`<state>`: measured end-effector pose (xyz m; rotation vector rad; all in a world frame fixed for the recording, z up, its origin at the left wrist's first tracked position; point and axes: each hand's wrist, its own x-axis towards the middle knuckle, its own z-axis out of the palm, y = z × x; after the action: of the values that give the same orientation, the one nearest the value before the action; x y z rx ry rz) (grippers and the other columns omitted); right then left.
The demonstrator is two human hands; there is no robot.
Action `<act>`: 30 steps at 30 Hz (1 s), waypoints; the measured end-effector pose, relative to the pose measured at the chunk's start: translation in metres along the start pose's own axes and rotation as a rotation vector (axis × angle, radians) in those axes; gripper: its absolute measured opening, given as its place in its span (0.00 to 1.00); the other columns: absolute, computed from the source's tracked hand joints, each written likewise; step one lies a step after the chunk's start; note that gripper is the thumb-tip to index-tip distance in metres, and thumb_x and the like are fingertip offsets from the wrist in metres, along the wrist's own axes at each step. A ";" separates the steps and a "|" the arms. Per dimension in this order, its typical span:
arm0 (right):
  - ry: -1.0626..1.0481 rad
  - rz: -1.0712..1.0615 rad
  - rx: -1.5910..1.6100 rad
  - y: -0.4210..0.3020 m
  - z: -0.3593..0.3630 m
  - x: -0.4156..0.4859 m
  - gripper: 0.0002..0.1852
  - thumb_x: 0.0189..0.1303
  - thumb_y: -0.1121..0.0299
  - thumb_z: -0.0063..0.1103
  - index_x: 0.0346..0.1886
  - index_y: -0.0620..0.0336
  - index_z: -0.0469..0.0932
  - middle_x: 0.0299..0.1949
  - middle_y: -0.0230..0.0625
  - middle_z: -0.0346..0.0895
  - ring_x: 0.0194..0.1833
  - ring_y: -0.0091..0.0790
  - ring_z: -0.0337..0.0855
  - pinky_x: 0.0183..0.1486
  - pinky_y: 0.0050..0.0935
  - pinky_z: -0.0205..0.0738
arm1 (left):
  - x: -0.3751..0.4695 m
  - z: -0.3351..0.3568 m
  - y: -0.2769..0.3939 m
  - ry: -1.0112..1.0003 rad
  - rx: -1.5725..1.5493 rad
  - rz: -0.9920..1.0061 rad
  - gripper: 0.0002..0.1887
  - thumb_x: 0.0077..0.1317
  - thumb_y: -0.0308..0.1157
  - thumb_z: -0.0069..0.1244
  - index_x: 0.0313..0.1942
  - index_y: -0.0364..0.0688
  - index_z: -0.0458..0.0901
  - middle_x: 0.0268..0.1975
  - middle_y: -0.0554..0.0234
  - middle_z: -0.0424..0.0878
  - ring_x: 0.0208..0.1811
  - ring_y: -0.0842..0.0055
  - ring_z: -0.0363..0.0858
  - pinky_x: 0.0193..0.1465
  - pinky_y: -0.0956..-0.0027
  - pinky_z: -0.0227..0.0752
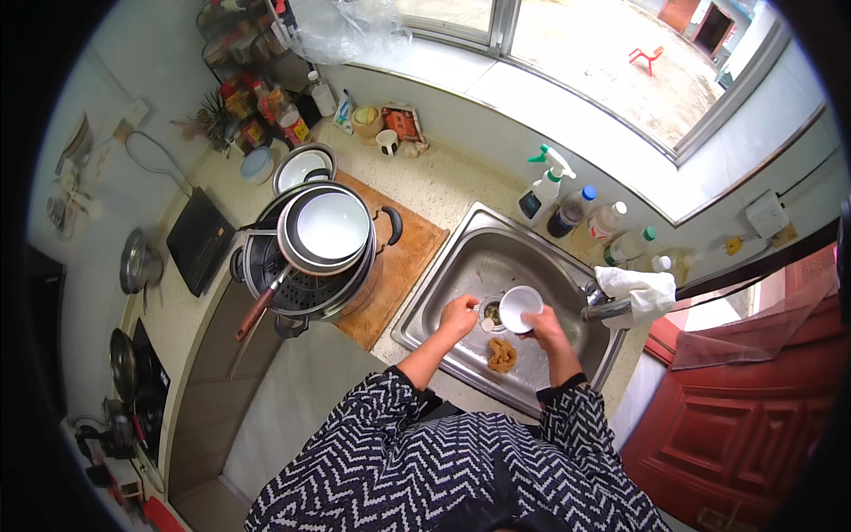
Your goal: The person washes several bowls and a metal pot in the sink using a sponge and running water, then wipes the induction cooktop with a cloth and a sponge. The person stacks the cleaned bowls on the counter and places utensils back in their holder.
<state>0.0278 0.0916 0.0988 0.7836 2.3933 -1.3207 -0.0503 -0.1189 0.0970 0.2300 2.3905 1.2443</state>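
My right hand (pixel 546 327) grips a small white bowl (pixel 521 307) by its rim, over the stainless steel sink (pixel 459 263). The bowl tilts so that its inside faces me. Left of it, my left hand (pixel 459 316) pinches a thin pale piece, perhaps a handle, beside the drain (pixel 492 310). What it belongs to is too small to tell. Dark scraps sit in the drain, and a small whitish round thing (pixel 487 324) lies at its edge. Nearer to me, a crumpled brown scouring pad (pixel 502 355) rests on the sink floor.
A stacked steel pot (pixel 372 279) with pans and a white bowl (pixel 334 226) stands on a wooden board (pixel 415 246). Behind the sink are a spray bottle (pixel 540 196) and several plastic bottles. A white cloth (pixel 635 292) drapes over the faucet (pixel 605 310).
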 end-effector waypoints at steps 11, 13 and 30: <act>-0.167 -0.135 0.413 -0.087 0.008 -0.007 0.16 0.54 0.77 0.49 0.47 0.65 0.76 0.31 0.44 0.81 0.30 0.41 0.84 0.28 0.39 0.79 | 0.013 -0.021 -0.056 -0.092 -0.067 -0.168 0.12 0.52 0.30 0.54 0.38 0.41 0.84 0.39 0.56 0.85 0.43 0.65 0.83 0.48 0.66 0.74; -0.274 -0.228 0.732 -0.099 0.007 0.001 0.13 0.53 0.76 0.53 0.43 0.66 0.77 0.26 0.39 0.77 0.27 0.33 0.83 0.22 0.32 0.77 | 0.014 -0.024 -0.053 -0.096 -0.075 -0.128 0.12 0.51 0.30 0.54 0.38 0.41 0.84 0.39 0.56 0.85 0.44 0.65 0.82 0.49 0.66 0.74; 0.266 -0.573 0.177 -0.274 0.035 -0.006 0.11 0.48 0.70 0.60 0.34 0.67 0.80 0.24 0.43 0.80 0.29 0.32 0.82 0.34 0.32 0.74 | -0.008 -0.045 -0.059 -0.143 -0.027 0.082 0.11 0.53 0.35 0.54 0.35 0.40 0.84 0.35 0.55 0.85 0.39 0.65 0.84 0.45 0.65 0.75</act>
<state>-0.1292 -0.0580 0.2706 0.3301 2.8781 -1.7497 -0.0602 -0.1891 0.0736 0.3983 2.2613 1.2512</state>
